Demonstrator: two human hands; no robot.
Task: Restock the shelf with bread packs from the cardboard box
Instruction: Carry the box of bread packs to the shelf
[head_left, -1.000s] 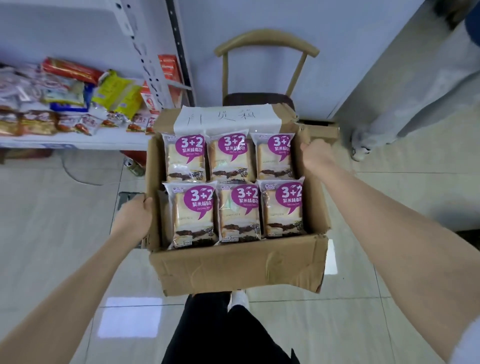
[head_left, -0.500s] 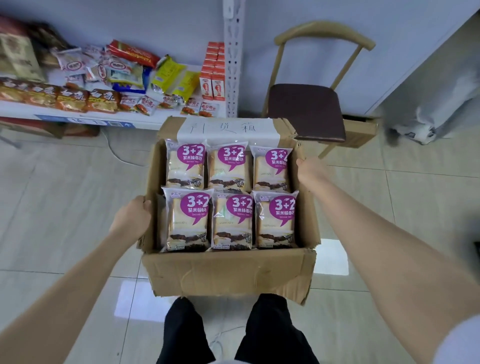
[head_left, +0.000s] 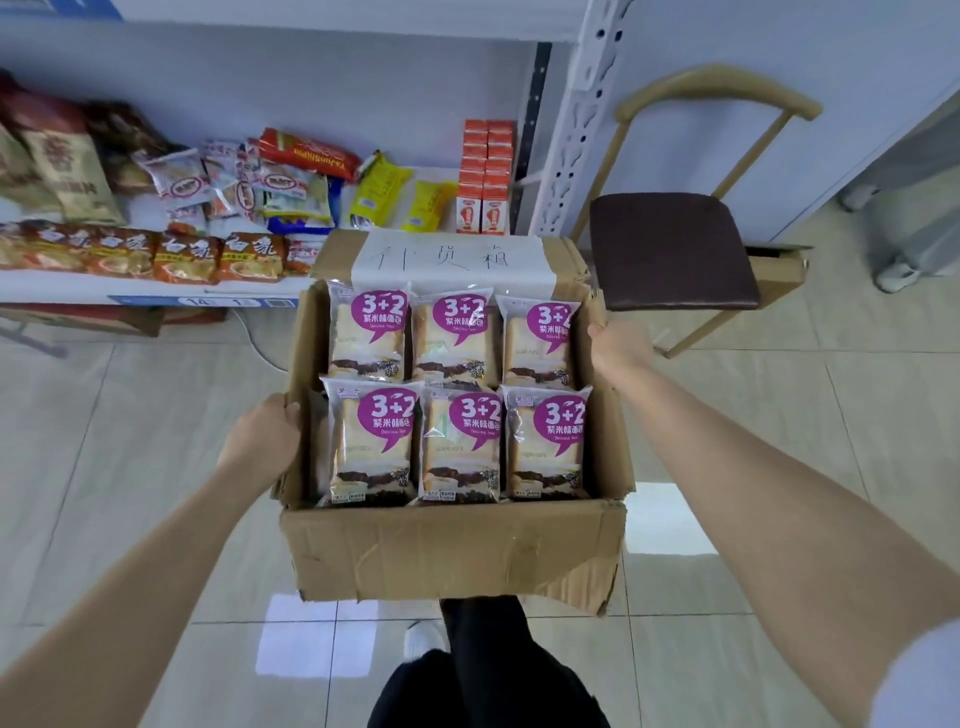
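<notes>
An open cardboard box (head_left: 452, 551) is carried in front of me above the tiled floor. Several bread packs (head_left: 371, 444) with purple "3+2" labels lie flat inside it in two rows. My left hand (head_left: 260, 441) grips the box's left wall, thumb over the rim. My right hand (head_left: 618, 345) grips the right wall near its far corner. A white paper label with handwriting is taped across the box's far flap. The white shelf (head_left: 78, 288) stands beyond the box to the left, its low board loaded with snack packs.
Snack bags (head_left: 249, 187) and red cartons (head_left: 485, 200) cover the low shelf board. A perforated white shelf post (head_left: 576, 130) rises at the shelf's right end. A chair (head_left: 670, 249) with a dark seat stands right of the box, another cardboard box behind it. My legs show below.
I have stepped closer to the shelf with the box; the shelf and chair now look larger and nearer. Both hands keep the same grip on the box walls.
</notes>
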